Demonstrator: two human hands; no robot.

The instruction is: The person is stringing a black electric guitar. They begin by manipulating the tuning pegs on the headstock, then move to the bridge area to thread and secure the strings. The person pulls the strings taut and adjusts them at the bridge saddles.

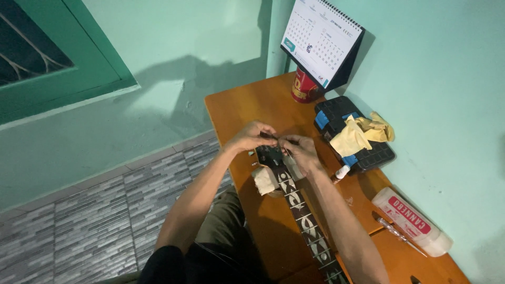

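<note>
On the desk [273, 221], our hands meet at the guitar head [269, 155].
Left hand [251, 137] and right hand [301, 151]: fingers pinched together on it.

Home room corner: mint painted walls, green window frame [63, 68], tiled floor [105, 215], wooden desk [247, 105], desk calendar [321, 39].

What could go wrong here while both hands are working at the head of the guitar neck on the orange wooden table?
The dark guitar neck with pale inlays rests on only a small cloth-wrapped block, so it might roll or slip under pressure from the left hand and right hand. A small white bottle lies close to the right forearm and could get knocked. The white cylindrical tube sits near the orange wooden table's edge by the wall and may roll.
</note>
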